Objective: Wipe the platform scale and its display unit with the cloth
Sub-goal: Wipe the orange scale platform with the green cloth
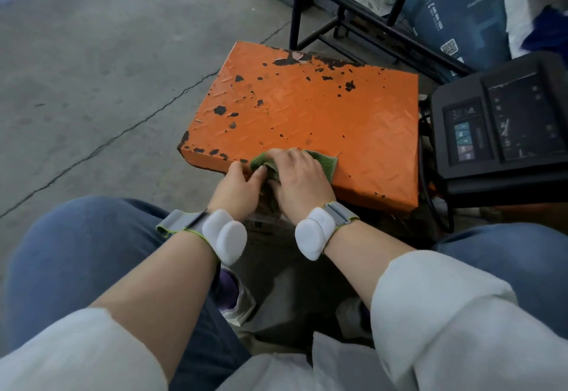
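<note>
- The orange, checker-plate metal platform scale (307,114), its paint chipped to black in patches, sits on the grey cracked concrete floor (92,83).
- The green fuzzy cloth (322,161) lies bunched at the platform's near edge.
- The right hand (299,183) lies over the cloth with its fingers curled into the fabric, gripping it.
- The left hand (238,189) is just beside it, thumb and fingers pinching the cloth's left end at the platform's edge.
- The black display unit (501,129) sits just right of the platform.
- A black metal rack (338,6) and a dark blue printed carton (461,6) stand beyond.
</note>
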`<state>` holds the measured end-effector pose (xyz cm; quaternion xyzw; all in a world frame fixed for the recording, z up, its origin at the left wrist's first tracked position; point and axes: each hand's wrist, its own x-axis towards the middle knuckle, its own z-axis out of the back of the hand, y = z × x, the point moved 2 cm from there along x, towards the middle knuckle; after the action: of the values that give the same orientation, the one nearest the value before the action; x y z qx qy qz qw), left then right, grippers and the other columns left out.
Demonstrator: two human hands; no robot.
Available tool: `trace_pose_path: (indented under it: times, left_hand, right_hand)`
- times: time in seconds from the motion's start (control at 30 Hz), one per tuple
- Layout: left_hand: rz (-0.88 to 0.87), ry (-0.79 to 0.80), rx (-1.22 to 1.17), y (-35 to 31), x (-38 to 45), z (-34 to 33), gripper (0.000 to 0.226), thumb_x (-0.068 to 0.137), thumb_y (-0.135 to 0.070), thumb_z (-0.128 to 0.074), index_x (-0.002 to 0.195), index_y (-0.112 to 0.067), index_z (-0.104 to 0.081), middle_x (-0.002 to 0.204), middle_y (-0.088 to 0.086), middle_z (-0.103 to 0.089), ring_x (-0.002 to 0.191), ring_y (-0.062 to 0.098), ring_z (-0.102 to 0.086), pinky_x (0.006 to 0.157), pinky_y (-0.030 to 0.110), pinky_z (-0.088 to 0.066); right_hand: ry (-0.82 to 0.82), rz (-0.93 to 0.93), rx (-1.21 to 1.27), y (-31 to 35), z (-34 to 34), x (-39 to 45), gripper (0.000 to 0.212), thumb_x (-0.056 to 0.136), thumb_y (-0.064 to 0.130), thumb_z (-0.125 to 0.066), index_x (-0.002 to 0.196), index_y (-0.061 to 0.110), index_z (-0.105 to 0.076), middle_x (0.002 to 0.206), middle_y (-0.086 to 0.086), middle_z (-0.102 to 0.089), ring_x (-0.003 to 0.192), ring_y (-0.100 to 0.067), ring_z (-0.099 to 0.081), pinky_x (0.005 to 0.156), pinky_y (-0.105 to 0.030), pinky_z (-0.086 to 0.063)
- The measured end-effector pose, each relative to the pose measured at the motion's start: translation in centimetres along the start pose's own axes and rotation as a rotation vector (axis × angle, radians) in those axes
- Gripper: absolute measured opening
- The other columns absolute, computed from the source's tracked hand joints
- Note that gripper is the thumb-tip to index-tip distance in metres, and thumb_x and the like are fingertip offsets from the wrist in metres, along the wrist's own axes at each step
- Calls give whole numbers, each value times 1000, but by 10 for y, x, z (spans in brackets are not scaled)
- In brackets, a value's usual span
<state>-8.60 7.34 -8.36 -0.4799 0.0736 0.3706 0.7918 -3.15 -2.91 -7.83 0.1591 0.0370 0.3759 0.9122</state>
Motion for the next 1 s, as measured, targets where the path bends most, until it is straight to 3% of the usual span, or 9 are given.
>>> trace_pose_path:
  times: [0.1, 0.23, 0.33, 0.4, 0.5, 0.63, 0.73, 0.87, 1.0]
  left_hand:
    - [105, 42, -273, 1, 3, -2, 41, 88, -49, -54, 107, -15, -41, 103, 10, -59, 95, 30, -62, 87, 48, -53]
    - [144, 55, -409, 5, 5, -8, 57, 74, -48, -70, 110, -15, -41, 105, 14, -60, 92, 32, -66, 80, 50, -56]
    - [134, -8, -401, 7, 9, -7, 62, 64, -54, -74, 102, -14, -45, 101, 15, -62, 88, 32, -66, 77, 52, -56]
    - [128, -81, -366, 7, 7, -2, 48, 76, -45, -70, 102, -14, -44, 94, 8, -58, 86, 29, -61, 80, 46, -54]
    - [161, -240, -347, 14, 15, 7, 33, 88, -31, -63, 105, -14, -40, 93, 5, -53, 84, 26, -54, 76, 39, -48]
    - [220, -333, -355, 18, 25, 12, 33, 89, -28, -61, 108, -8, -42, 102, 13, -53, 82, 28, -50, 69, 35, -39]
    - [224, -252, -340, 12, 23, 1, 46, 90, -31, -59, 120, -3, -39, 101, 15, -53, 77, 28, -51, 68, 37, -41]
    - [207, -86, -318, 7, 18, -17, 42, 89, -31, -61, 114, -8, -37, 93, 12, -52, 76, 28, -53, 73, 42, -48]
    - [231, -192, -388, 15, 24, -12, 34, 84, -22, -64, 109, -2, -51, 96, 17, -62, 84, 34, -61, 63, 37, -47]
  right_hand:
    - [112, 2, 174, -6, 14, -4, 53, 89, 15, -54, 137, 18, -35, 127, -6, -52, 120, -25, -46, 104, -38, -37]
    - [290, 20, 260, -12, 25, -6, 52, 92, 15, -48, 140, 25, -31, 121, 0, -58, 111, -20, -55, 93, -36, -48]
    - [78, -17, 213, -27, 30, 0, 42, 93, 13, -45, 134, 24, -43, 125, 2, -58, 116, -19, -50, 97, -36, -45]
    - [-87, -125, 71, -44, 30, 6, 39, 94, 20, -45, 133, 23, -46, 133, 0, -51, 125, -23, -41, 103, -38, -38]
    - [-1, -297, -119, -63, 21, 7, 49, 94, 43, -42, 141, 29, -33, 151, -2, -28, 138, -27, -23, 112, -45, -22]
    - [169, -294, -250, -66, 3, 1, 61, 94, 59, -18, 148, 34, -9, 160, -2, 1, 146, -29, 6, 117, -53, 2]
    - [168, -288, -287, -67, 1, 2, 61, 94, 58, -13, 149, 33, -5, 160, -3, 3, 146, -31, 8, 116, -55, 2]
    - [142, -280, -316, -66, 0, 1, 60, 94, 57, -13, 149, 33, -7, 160, -4, 0, 146, -31, 5, 116, -55, 1]
    - [142, -281, -312, -67, 1, 1, 60, 94, 58, -13, 149, 34, -7, 160, -3, 1, 146, -30, 6, 117, -54, 2]
